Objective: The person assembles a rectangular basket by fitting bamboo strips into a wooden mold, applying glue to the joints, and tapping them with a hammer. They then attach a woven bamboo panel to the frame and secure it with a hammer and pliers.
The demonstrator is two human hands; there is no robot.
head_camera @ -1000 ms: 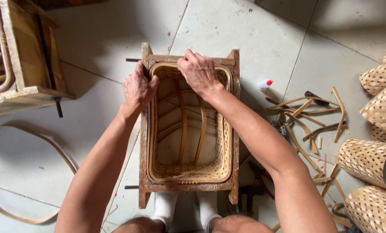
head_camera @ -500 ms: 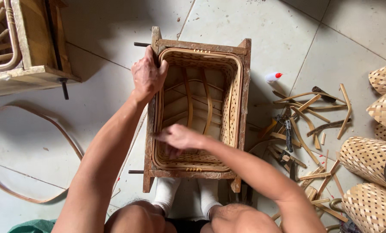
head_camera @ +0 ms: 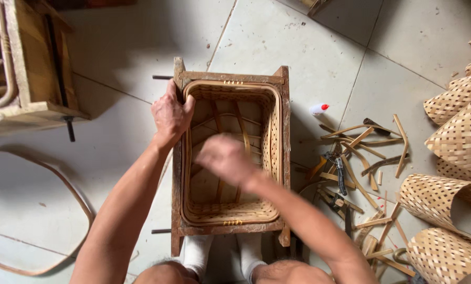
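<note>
Gripping the weathered rectangular wooden frame [head_camera: 178,173] at its left rail, the left hand [head_camera: 170,114] steadies the woven bamboo basket [head_camera: 230,210] seated inside on the tiled floor, while the blurred right hand [head_camera: 226,158], grip unreadable, could snag a thin rib and splinter it.

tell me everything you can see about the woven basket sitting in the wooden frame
The woven basket is rectangular with rounded corners, made of pale tan strips that look like bamboo, with a smooth bent rim band. It sits open side up inside a worn wooden frame on the tiled floor. Curved ribs cross its inside, and the walls show a tight weave. The left hand grips the frame's left rail beside the rim; the right hand, blurred, is over the opening, and contact cannot be told.
</note>
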